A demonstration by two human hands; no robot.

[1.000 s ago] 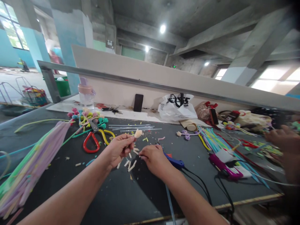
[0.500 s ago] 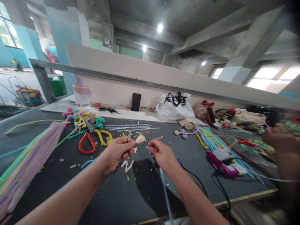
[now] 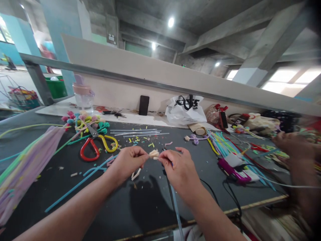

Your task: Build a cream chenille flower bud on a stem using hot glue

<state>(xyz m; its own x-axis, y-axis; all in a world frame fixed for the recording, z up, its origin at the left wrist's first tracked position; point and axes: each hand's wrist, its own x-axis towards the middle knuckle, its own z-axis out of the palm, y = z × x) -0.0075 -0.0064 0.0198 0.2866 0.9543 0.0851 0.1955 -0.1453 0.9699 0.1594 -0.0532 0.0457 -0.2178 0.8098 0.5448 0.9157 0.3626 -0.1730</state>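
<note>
- Left hand (image 3: 129, 160): thumb and index finger pinched together, gripping the base of a cream pipe-cleaner tuft (image 3: 153, 153); the other fingers curl toward the palm.
- The tuft sticks out from those fingertips toward the right hand, in the narrow gap between both hands, above the tabletop (image 3: 112, 214).
- Right hand (image 3: 179, 165): thumb and index finger closed on a short cream piece (image 3: 155, 158), held against or just beside the tuft; which of the two, I cannot tell. Its other fingers are partly spread.
- Beneath the right hand, a clear glue stick (image 3: 177, 207) runs toward the table's near edge.
- Cream offcuts (image 3: 136, 174) lie below the left hand; a blue pipe cleaner (image 3: 72, 189) slants out past the left forearm.
- Further left, scissors (image 3: 94, 134) with one red and one yellow handle lie beside a pastel pipe-cleaner bundle (image 3: 32, 157).
- Beyond the hands, clear sticks (image 3: 140, 133) lie in a loose row.
- At the back, a white plastic bag (image 3: 184, 113) bears bold black lettering, creased and crossed by black handles, so the word cannot be read surely; its finer print is too small.
</note>
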